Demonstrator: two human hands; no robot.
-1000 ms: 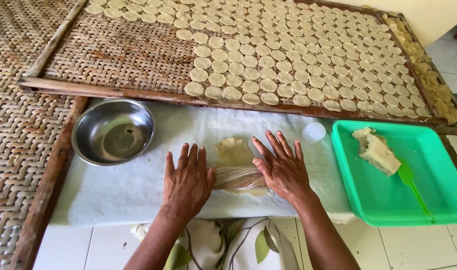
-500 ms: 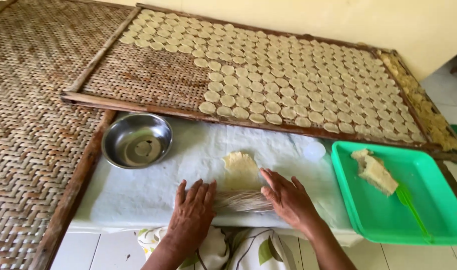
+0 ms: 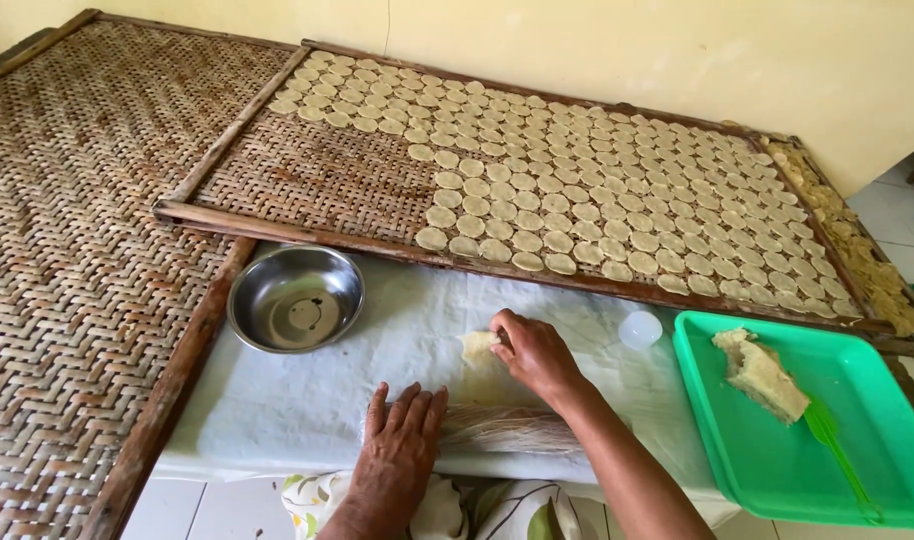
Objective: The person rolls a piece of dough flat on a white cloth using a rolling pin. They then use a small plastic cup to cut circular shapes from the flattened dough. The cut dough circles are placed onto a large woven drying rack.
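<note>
My left hand (image 3: 402, 440) lies flat, fingers spread, on a clear rolling pin (image 3: 502, 427) near the front edge of the white plastic sheet (image 3: 307, 400). My right hand (image 3: 532, 355) reaches forward over the sheet and pinches the edge of a thin, pale flattened piece of dough (image 3: 477, 345). The dough lies on the sheet just beyond the rolling pin.
A steel bowl (image 3: 295, 298) sits left of the dough. A woven bamboo drying rack (image 3: 317, 180) behind holds several rows of round dough discs (image 3: 597, 190). A small translucent cup (image 3: 640, 329) and a green tray (image 3: 777, 460) with a dough lump (image 3: 762, 372) and green tool stand at right.
My right hand has left the rolling pin and moved forward to grip the dough's edge. My left hand stays on the pin. The view has tilted up and pulled back.
</note>
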